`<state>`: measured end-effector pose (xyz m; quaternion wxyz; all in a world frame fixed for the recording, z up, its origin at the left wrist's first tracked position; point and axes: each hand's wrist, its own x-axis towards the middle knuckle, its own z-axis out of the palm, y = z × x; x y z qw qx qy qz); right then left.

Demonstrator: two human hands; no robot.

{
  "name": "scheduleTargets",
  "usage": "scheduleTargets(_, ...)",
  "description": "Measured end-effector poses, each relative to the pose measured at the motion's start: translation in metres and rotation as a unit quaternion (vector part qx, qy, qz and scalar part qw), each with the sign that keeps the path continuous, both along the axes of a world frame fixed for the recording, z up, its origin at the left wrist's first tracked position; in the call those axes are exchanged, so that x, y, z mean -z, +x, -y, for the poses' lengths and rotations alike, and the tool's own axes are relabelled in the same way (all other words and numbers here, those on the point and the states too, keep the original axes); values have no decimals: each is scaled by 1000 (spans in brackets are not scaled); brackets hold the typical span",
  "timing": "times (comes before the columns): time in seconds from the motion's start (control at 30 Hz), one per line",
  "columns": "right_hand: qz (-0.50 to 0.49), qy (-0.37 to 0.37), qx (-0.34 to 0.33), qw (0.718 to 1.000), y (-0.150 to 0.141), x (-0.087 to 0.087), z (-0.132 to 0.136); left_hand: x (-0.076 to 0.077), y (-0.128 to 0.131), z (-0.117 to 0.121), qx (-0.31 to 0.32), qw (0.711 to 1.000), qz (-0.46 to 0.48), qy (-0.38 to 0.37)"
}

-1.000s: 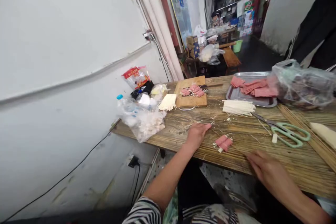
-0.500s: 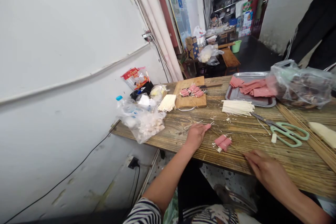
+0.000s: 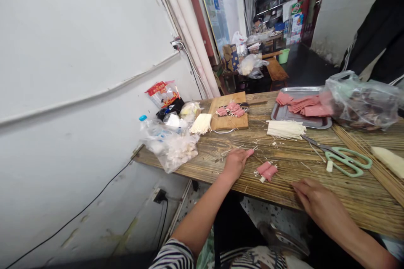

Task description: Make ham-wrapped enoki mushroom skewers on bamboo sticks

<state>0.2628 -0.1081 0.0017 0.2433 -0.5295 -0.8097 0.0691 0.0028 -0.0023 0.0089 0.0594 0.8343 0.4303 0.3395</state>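
My left hand (image 3: 235, 163) rests on the wooden table, its fingers closed on a pink meat roll (image 3: 250, 152) with thin white enoki strands sticking out of its end. Two more enoki-filled meat rolls (image 3: 267, 171) lie side by side between my hands. At the table's near edge, my right hand (image 3: 315, 197) has thumb and fingers pinched together, pointing at these two rolls; whatever is in the pinch is too thin or hidden to make out. Beyond them lies a bundle of enoki mushrooms (image 3: 285, 129), with green-handled scissors (image 3: 347, 162) to its right.
A metal tray (image 3: 274, 114) holds pink meat slices, beside a plastic bag (image 3: 362, 101) of dark food. Finished rolls lie on a cutting board (image 3: 217, 105). Bamboo skewers (image 3: 362, 151) lie at right; bagged goods (image 3: 176, 147) stand left. A person in dark trousers (image 3: 369, 29) stands beyond.
My right hand has shifted slightly left, and the two rolls have slid a little left too. My left hand stays in place, still gripping its roll.
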Motion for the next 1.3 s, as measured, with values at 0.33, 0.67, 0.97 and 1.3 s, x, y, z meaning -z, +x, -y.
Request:
scheduleTargets(0.33,-12,3,9,1000,-8,-3,-6,2,-1,-1,4,1000,3,3)
scheduleTargets(0.67,-34,-1,13,999,-15,-1,-13,3,-1,-1,-2,1000,7,-6)
scheduleTargets(0.97,-7,19,3,1000,-24,4,-27,4,-1,0,3,999,26,-21)
scheduleTargets(1.3,10,24,0,1000,-32,6,-36,7,-2,-1,3,999,33,-28)
